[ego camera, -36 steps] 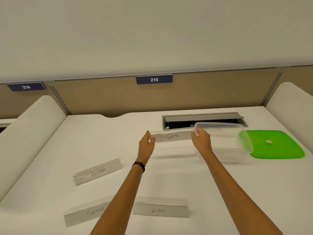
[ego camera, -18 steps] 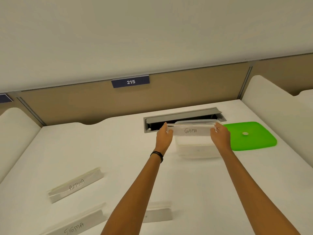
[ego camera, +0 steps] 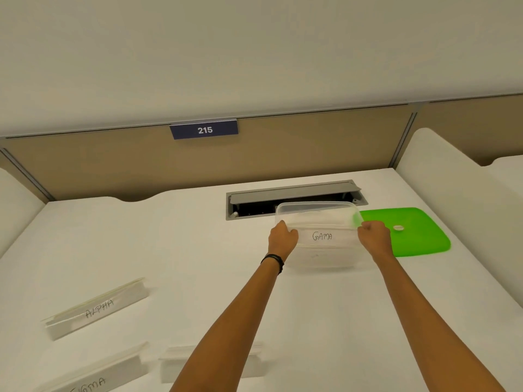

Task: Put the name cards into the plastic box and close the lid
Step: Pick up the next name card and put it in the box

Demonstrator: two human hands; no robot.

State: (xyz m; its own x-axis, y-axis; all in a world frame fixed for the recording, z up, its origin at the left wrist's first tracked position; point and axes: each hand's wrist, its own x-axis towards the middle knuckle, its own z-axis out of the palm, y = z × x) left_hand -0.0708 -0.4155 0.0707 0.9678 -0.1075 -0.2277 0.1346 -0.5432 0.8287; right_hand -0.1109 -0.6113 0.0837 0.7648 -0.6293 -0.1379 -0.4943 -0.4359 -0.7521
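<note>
Head view: left hand (ego camera: 283,239) and right hand (ego camera: 374,236) are each pinching one end of the GAMA card (ego camera: 322,236), holding it level at the box (ego camera: 317,219) rim, near side. Lid (ego camera: 418,236) is lying just right of the box. ALPHA card (ego camera: 97,308) and two others are waiting well left of and nearer than the box. The card is probably light, thin and bendy; gripping its ends is suiting it.
</note>
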